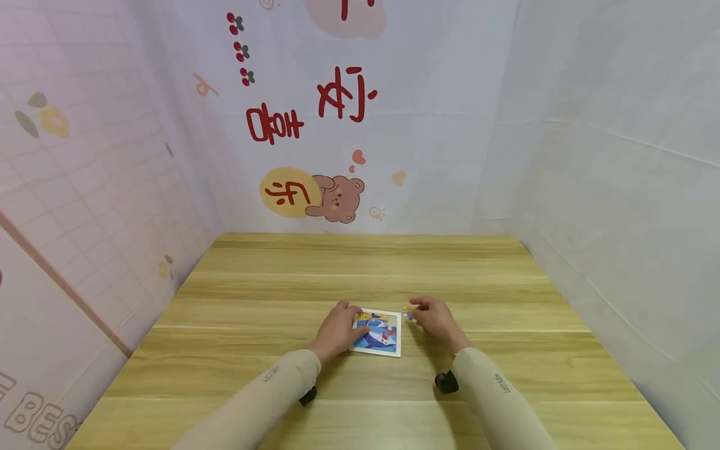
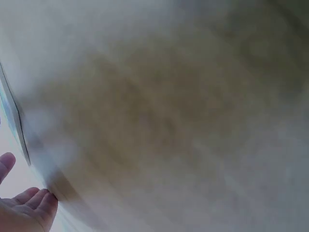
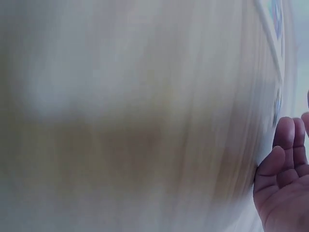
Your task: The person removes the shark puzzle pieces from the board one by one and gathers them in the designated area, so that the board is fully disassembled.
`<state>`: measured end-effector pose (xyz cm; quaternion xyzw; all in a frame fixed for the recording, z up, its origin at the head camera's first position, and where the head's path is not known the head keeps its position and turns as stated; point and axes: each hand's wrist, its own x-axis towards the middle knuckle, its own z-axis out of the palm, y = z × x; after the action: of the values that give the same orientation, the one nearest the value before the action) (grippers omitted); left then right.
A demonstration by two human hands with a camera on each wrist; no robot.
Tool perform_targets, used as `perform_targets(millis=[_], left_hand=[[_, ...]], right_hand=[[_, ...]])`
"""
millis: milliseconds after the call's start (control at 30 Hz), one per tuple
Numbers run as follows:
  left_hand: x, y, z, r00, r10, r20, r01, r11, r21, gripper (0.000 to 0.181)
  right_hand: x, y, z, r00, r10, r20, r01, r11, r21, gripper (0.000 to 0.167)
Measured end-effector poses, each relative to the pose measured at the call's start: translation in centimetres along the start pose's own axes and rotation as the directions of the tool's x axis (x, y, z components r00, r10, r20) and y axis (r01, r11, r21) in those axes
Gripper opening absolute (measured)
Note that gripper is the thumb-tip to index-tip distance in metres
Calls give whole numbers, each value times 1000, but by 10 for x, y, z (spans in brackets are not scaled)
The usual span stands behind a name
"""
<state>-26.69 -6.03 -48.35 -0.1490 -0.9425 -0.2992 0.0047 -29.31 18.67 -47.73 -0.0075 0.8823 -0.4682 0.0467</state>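
Observation:
A jigsaw puzzle [image 1: 378,335] in a white frame lies flat on the wooden table, showing a blue picture with yellow and red parts. At its left side rests my left hand [image 1: 335,331], thumb over the picture and fingers by the upper left corner. Just off the frame's upper right corner, my right hand [image 1: 434,317] pinches a small puzzle piece [image 1: 406,313] coloured yellow, white and blue. The right wrist view shows the piece [image 3: 277,105] edge-on beyond the fingertips. In the left wrist view the frame's edge [image 2: 18,121] shows, with the fingers [image 2: 36,205] low against the table.
The wooden table [image 1: 253,269] runs back to a white cloth wall [image 1: 433,175] printed with a bear and red characters. Cloth walls also stand at the left and right. Black straps [image 1: 446,382] sit under the sleeved wrists.

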Motion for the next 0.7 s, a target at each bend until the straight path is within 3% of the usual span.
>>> perform_targets(millis=[167,300,500,700], left_hand=[[0,2,3,1000,9,5,-10,999,33,48],[1,2,6,1000,19,-7,-19,998,65,47],[3,1,8,999,38,-28,-34,993,109,45],[5,1,11,1000,13,-14,-12,995,97,47]], right_hand=[[-12,-14,16,1000,6,5,-7,994,110,36],[-16,-22,31,998,54,21,-57,982,181,36],[-15,-21,43,995,99,-10,-97,986,135,31],[-15,-19,47,996,86,-26,-85,996,30,27]])
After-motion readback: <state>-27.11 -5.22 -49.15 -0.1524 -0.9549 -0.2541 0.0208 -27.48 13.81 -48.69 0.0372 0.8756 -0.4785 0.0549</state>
